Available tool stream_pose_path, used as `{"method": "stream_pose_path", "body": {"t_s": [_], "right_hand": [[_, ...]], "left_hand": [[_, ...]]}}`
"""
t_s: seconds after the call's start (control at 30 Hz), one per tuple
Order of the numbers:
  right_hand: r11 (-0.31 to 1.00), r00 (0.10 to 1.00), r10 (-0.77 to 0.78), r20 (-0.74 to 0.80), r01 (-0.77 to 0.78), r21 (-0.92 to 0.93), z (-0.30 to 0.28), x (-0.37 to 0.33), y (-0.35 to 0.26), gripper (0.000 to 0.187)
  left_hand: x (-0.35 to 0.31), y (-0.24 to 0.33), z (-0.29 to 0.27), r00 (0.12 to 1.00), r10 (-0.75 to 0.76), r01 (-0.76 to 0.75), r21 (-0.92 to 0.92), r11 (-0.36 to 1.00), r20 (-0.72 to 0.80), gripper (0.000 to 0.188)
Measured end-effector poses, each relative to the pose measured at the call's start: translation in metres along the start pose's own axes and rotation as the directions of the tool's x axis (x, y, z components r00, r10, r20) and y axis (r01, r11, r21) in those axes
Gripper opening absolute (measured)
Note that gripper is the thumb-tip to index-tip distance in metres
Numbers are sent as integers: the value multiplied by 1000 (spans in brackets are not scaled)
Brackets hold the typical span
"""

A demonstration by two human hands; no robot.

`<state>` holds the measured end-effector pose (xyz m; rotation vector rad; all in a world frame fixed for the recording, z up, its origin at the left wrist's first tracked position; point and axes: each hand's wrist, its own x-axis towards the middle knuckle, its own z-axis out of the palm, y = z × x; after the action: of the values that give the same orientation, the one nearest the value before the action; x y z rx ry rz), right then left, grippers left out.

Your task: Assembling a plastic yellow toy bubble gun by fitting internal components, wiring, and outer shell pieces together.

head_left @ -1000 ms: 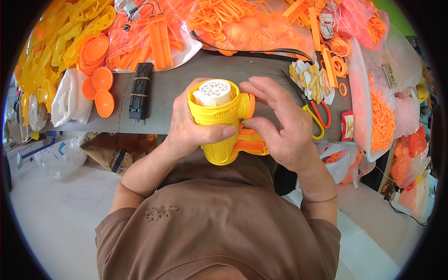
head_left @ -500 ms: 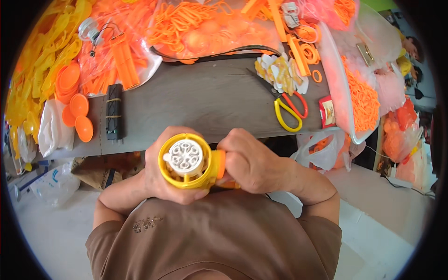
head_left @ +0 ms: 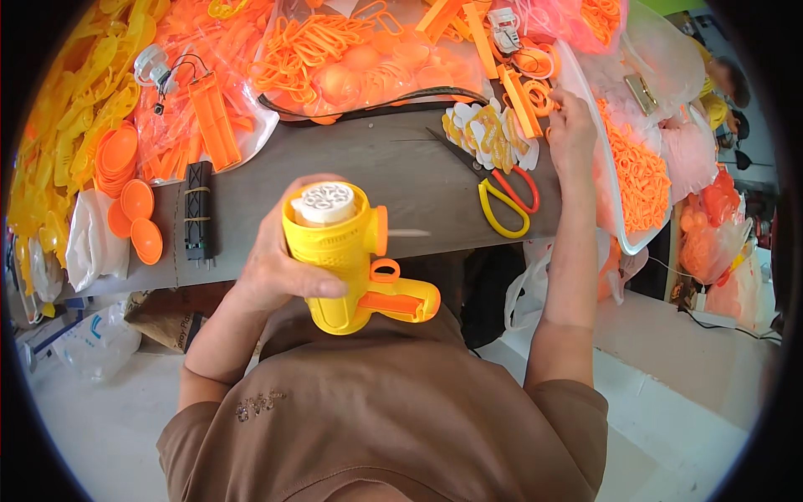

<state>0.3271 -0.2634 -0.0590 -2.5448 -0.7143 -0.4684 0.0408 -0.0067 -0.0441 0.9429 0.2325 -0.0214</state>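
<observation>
My left hand (head_left: pixel 284 259) wraps around a yellow toy bubble gun (head_left: pixel 335 276), thumb across its body. The gun's white nozzle (head_left: pixel 324 202) with several holes faces up. An orange collar (head_left: pixel 381 231) is on the gun's right side, and a thin pale rod (head_left: pixel 410 233) points right from it. Below, the yellow handle (head_left: pixel 418 303) with orange parts extends right. My right hand (head_left: pixel 573 130) is over the table's far right, its curled fingers at a group of orange rings (head_left: pixel 538 96). Whatever the fingertips pinch is hidden.
Scissors (head_left: pixel 506 201) with red and yellow handles lie beside a pile of white-and-gold pieces (head_left: pixel 489 134). A white tub (head_left: pixel 615 188) of small orange parts stands right. Orange discs (head_left: pixel 136 201), a banded black bar (head_left: pixel 198 209) and yellow parts (head_left: pixel 75 109) lie left.
My right hand has left the gun's side and reached far right to the orange rings. My left hand has tilted the gun, so its side and handle now show.
</observation>
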Motion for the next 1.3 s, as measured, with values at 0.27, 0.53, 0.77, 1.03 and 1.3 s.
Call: {"method": "stream_pose_path", "body": {"t_s": [0.27,0.53,0.77,1.03,1.3], "right_hand": [[994,993,-69,96,76,-78,8,-2,24,20],[637,961,-155,230,-81,766,-36,-28,-77,25],[380,498,-760,417,-180,907,-28,-37,-147,20],[312,562,-744,362,-187,931,-18,-49,-159,31],[23,448,-835,319,-550,835,19,-66,-155,16]], "left_hand": [[-7,-3,-12,998,-58,58,6,998,-17,77],[8,-7,6,983,-88,62,159,985,163,68],[2,3,16,965,-114,69,190,979,237,63],[-5,-3,11,975,-97,78,105,991,197,61],[-18,-29,0,965,-110,90,95,991,239,61]]}}
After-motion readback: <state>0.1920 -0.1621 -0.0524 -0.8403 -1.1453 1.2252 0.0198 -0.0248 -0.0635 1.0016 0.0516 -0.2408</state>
